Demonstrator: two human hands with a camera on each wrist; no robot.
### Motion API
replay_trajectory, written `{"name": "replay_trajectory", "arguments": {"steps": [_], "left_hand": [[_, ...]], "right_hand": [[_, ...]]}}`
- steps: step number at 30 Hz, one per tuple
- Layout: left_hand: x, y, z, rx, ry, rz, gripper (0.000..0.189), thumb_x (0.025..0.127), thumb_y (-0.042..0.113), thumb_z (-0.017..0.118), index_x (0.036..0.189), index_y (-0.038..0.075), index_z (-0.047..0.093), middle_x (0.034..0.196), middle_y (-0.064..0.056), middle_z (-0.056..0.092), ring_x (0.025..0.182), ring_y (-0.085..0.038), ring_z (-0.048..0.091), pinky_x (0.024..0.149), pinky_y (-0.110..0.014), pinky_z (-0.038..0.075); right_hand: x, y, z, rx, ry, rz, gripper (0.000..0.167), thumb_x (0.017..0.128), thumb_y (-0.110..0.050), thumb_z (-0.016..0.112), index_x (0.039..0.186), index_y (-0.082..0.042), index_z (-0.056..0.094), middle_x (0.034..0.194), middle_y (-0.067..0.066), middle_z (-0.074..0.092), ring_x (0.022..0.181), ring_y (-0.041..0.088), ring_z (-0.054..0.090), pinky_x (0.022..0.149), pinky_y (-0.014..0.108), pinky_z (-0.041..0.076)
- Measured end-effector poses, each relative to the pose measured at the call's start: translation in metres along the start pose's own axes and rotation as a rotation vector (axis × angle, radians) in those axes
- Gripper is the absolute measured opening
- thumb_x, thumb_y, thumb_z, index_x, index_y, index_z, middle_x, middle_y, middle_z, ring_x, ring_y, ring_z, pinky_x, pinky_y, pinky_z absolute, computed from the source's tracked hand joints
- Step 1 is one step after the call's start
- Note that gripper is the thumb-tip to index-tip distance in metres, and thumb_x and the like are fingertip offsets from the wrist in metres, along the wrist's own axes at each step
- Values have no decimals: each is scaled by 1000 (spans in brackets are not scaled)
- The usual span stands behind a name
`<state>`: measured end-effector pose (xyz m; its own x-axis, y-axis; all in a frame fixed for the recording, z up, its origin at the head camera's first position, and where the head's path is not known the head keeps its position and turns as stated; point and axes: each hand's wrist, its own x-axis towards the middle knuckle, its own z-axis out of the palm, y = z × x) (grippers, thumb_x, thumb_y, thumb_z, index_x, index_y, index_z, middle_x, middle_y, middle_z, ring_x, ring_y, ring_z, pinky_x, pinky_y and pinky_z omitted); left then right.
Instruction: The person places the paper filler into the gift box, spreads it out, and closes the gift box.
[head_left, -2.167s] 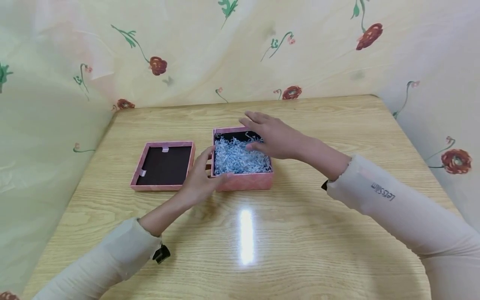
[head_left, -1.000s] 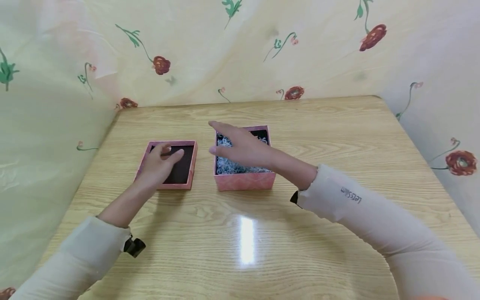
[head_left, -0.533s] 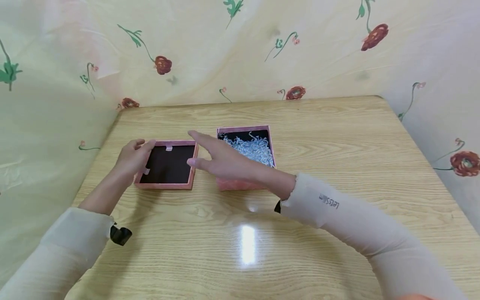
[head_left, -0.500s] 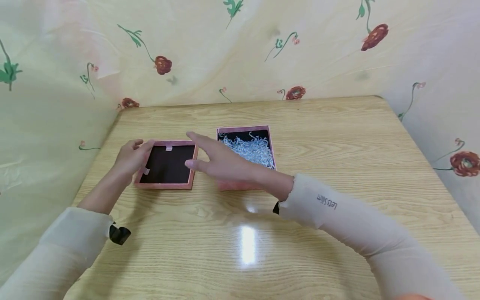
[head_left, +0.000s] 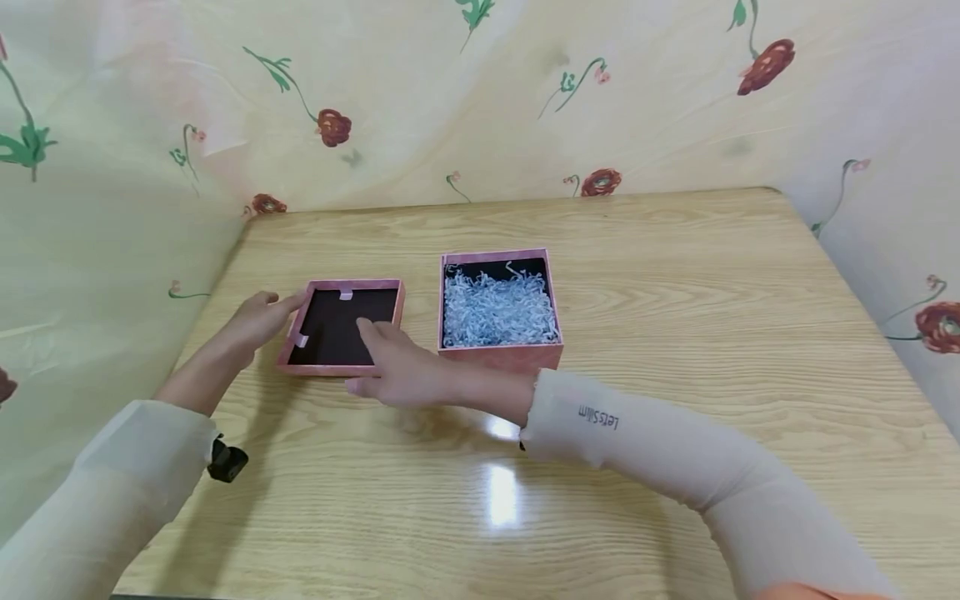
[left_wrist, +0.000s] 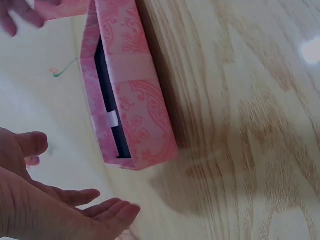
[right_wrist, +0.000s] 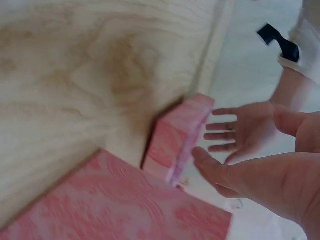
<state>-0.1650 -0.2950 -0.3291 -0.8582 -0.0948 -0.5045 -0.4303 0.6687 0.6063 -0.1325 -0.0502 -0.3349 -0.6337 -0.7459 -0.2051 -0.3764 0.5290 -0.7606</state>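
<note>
The pink box lid (head_left: 337, 333) lies inside up at the left of the table, its black lining and small white tabs showing. My left hand (head_left: 258, 321) is at its left side; in the left wrist view the left hand's fingers (left_wrist: 75, 212) are spread and apart from the lid (left_wrist: 137, 100). Over the lid's front right corner is my right hand (head_left: 405, 371), fingers extended and thumb apart, holding nothing. Whether it touches the lid cannot be told. To the right stands the pink box (head_left: 510, 358), filled with pale blue shredded paper (head_left: 498, 308).
A wood-grain table (head_left: 675, 317) carries both pieces, with a narrow gap between lid and box. Floral cloth (head_left: 420, 100) hangs behind and at both sides. A dark clip-like device (head_left: 227, 461) sits at the left sleeve's cuff.
My left hand has gone from the box's left side to the lid's left side. The right hand has moved from above the box, left and nearer, to the lid's front right corner.
</note>
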Motion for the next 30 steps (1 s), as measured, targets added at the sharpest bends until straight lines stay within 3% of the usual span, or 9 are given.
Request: {"name": "replay_trajectory", "arguments": {"steps": [3, 7, 12, 16, 20, 23, 26, 30], "left_hand": [[3, 0, 1, 19, -26, -9, 102, 93, 68, 30, 148, -10, -7, 154, -33, 0, 140, -50, 9, 108, -64, 21], [4, 0, 1, 26, -41, -38, 96, 96, 62, 29, 147, -12, -7, 154, -33, -2, 141, -48, 9, 108, -61, 25], [8, -2, 3, 22, -58, -73, 90, 99, 54, 29, 146, -16, -2, 154, -33, 1, 142, -45, 10, 108, -58, 28], [11, -5, 6, -10, -69, -80, 87, 100, 52, 30, 145, -18, 7, 151, -33, 14, 138, -42, 21, 108, -55, 32], [11, -8, 11, -32, -64, -84, 81, 100, 52, 32, 141, -17, 21, 138, -30, 31, 124, -37, 37, 107, -51, 35], [11, -8, 13, -24, -62, -72, 80, 99, 52, 33, 138, -18, 26, 130, -27, 36, 117, -35, 40, 106, -51, 36], [12, -7, 14, -15, -62, -65, 81, 99, 52, 33, 139, -18, 26, 129, -27, 36, 116, -34, 41, 106, -51, 35], [12, -6, 13, 1, -68, -83, 83, 99, 53, 32, 142, -18, 21, 136, -29, 33, 120, -36, 39, 108, -51, 32]], "right_hand": [[6, 5, 7, -53, -13, 68, 85, 99, -38, 52, 154, -5, -3, 159, 18, 4, 146, 28, 7, 117, 39, 18], [16, 11, 13, -113, 45, 134, 85, 98, -38, 53, 153, -1, 0, 158, 21, 8, 145, 31, 11, 116, 40, 21], [26, 18, 22, -87, 100, 212, 88, 96, -38, 57, 153, 2, 2, 158, 21, 9, 145, 29, 13, 116, 38, 21], [30, 21, 27, -4, 158, 240, 90, 95, -37, 58, 152, 4, 2, 157, 19, 14, 144, 27, 17, 115, 36, 24], [32, 22, 31, 110, 201, 251, 90, 94, -35, 59, 151, 6, 3, 151, 20, 25, 137, 26, 28, 111, 35, 30], [33, 23, 33, 184, 218, 284, 87, 94, -34, 60, 151, 6, 8, 146, 19, 30, 133, 25, 32, 109, 36, 33], [35, 24, 34, 256, 230, 315, 77, 93, -34, 61, 148, 6, 25, 139, 18, 37, 126, 24, 38, 106, 37, 36], [37, 25, 33, 340, 243, 296, 55, 91, -30, 64, 133, 3, 49, 123, 14, 46, 112, 23, 44, 98, 37, 40]]}}
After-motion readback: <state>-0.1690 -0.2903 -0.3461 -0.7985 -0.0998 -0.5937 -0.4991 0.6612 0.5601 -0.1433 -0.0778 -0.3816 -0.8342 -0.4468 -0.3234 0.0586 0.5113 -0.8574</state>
